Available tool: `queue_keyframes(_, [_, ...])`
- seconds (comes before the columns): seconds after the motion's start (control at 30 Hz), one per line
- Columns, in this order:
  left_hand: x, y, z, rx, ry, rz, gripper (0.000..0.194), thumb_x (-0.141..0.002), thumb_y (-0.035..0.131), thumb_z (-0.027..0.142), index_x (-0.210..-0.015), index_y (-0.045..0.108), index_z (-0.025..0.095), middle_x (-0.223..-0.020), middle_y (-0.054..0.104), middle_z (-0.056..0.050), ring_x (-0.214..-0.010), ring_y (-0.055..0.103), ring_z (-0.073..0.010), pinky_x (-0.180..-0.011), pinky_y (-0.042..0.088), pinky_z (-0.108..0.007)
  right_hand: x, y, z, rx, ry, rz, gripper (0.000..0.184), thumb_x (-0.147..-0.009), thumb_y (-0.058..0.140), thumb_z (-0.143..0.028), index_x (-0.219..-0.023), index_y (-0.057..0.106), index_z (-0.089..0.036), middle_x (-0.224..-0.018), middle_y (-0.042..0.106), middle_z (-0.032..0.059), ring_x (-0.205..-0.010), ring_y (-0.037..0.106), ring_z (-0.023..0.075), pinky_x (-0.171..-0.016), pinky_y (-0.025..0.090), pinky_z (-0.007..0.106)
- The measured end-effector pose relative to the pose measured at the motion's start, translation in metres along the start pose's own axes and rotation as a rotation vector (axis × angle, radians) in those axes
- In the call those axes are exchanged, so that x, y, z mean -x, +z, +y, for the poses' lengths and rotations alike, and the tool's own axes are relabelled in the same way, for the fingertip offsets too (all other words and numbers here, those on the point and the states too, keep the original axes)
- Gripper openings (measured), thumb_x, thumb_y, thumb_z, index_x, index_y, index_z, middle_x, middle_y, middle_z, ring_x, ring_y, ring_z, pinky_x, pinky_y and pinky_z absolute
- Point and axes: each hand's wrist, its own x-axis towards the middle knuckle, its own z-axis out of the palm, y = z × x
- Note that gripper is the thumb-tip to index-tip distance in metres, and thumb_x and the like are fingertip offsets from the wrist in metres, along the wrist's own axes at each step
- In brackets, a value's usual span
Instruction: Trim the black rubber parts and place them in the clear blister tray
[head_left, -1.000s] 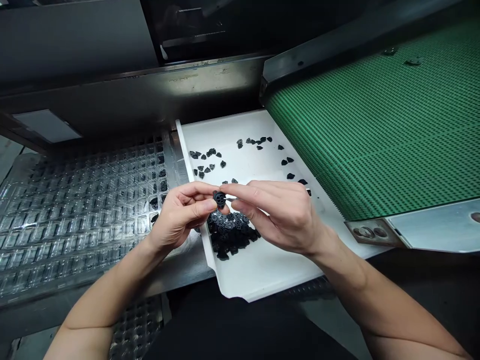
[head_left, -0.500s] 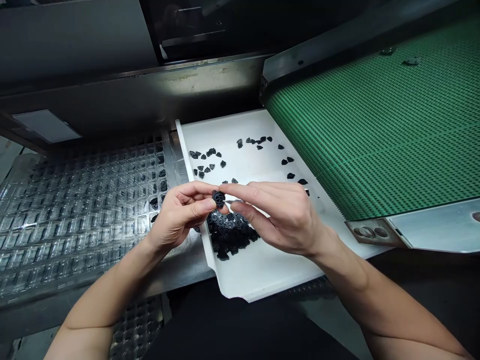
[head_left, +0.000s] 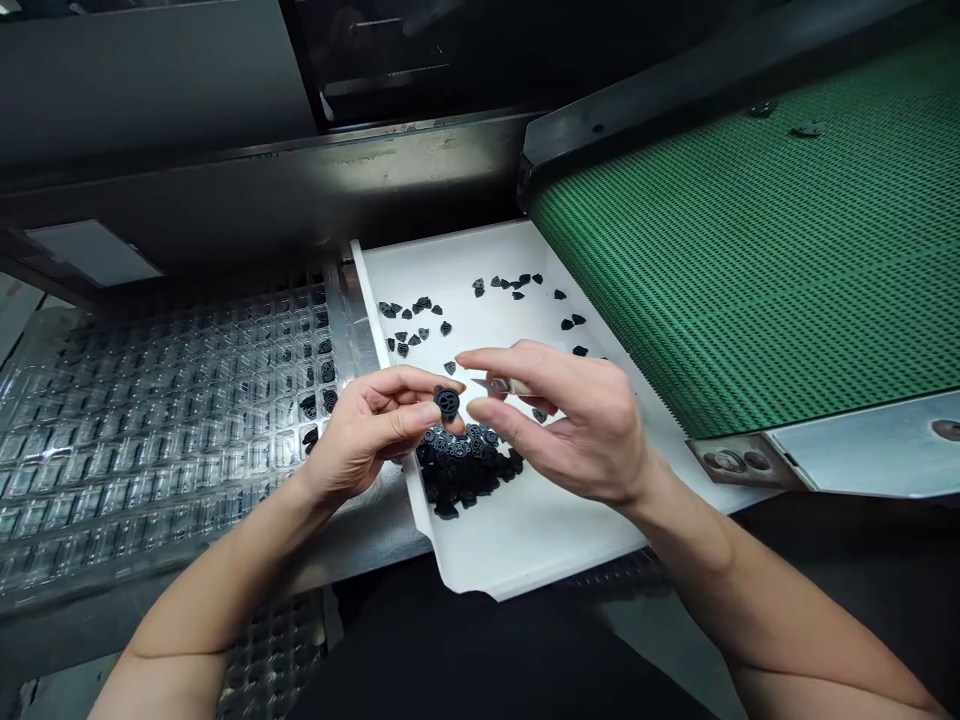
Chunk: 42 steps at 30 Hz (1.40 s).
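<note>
My left hand (head_left: 367, 430) pinches a small round black part (head_left: 446, 402) between thumb and fingertips, just above the left rim of a white tray (head_left: 525, 530). My right hand (head_left: 570, 420) hovers close to the right of the part, its fingers closed on a thin pale tool (head_left: 496, 385) whose tip points left towards the part without touching it. Below both hands a pile of black round parts (head_left: 461, 470) lies in the tray. Several small black offcuts (head_left: 411, 325) are scattered across the tray's far half.
A clear blister tray (head_left: 150, 420) with rows of cells lies to the left, with a few black parts (head_left: 319, 385) in the cells by its right edge. A green conveyor belt (head_left: 750, 250) slopes up on the right, above a metal bracket (head_left: 862, 450). Dark machine housing stands behind.
My right hand has drawn the tool off the black part, up and slightly right. My left hand has tipped the part so that its spoked face shows.
</note>
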Motion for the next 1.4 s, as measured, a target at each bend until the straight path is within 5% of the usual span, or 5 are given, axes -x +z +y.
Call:
queue_keyframes(0.47, [-0.004,-0.012,0.000,-0.153,0.098,0.065,0.030,-0.097,0.082,0.043,-0.112,0.086,0.017,-0.093,0.080,-0.010,-0.051,0.034,-0.0047,-0.047,0.021,-0.024,0.002,0.000,0.004,0.156,-0.073,0.055,0.038,-0.100,0.074,-0.003,-0.134,0.075,-0.020,-0.097,0.075,0.0034,-0.078,0.069,0.0145,-0.068,0.054,0.031])
queue_keyframes(0.63, [-0.016,-0.079,0.032,-0.631,0.457,0.497,0.027,-0.093,0.082,0.042,-0.109,0.090,0.022,-0.109,0.079,-0.010,-0.060,0.045,-0.0077,-0.052,0.033,-0.025,0.004,0.001,0.003,0.258,-0.151,-0.025,0.033,-0.098,0.074,0.001,-0.128,0.074,-0.013,-0.092,0.073,0.0014,-0.074,0.064,0.0098,-0.064,0.049,0.026])
queue_keyframes(0.77, [-0.035,-0.158,0.063,-0.764,0.378,0.708,0.037,-0.086,0.081,0.045,-0.111,0.087,0.017,-0.067,0.062,0.000,-0.053,0.036,-0.0094,-0.052,0.028,-0.026,0.005,0.002,0.003,0.265,-0.181,-0.065,0.027,-0.101,0.072,-0.001,-0.125,0.073,-0.011,-0.092,0.073,0.0021,-0.073,0.061,0.0091,-0.064,0.046,0.026])
queue_keyframes(0.97, [-0.067,-0.243,0.076,-0.922,0.273,0.848,0.025,-0.075,0.084,0.027,-0.093,0.079,0.011,-0.079,0.074,-0.005,-0.070,0.060,-0.0156,-0.070,0.049,-0.029,0.006,0.001,0.004,0.273,-0.179,-0.093,0.023,-0.104,0.070,-0.003,-0.125,0.073,-0.012,-0.090,0.071,0.0012,-0.071,0.058,0.0092,-0.066,0.043,0.027])
queue_keyframes(1.4, [-0.103,-0.288,0.083,-1.222,0.021,0.959,0.031,-0.103,0.076,0.041,-0.122,0.075,0.015,-0.131,0.075,-0.011,-0.124,0.071,-0.0289,-0.109,0.059,-0.053,0.011,0.005,0.010,0.271,-0.175,-0.164,0.022,-0.106,0.066,-0.005,-0.126,0.071,-0.014,-0.089,0.069,0.0010,-0.070,0.055,0.0106,-0.066,0.039,0.030])
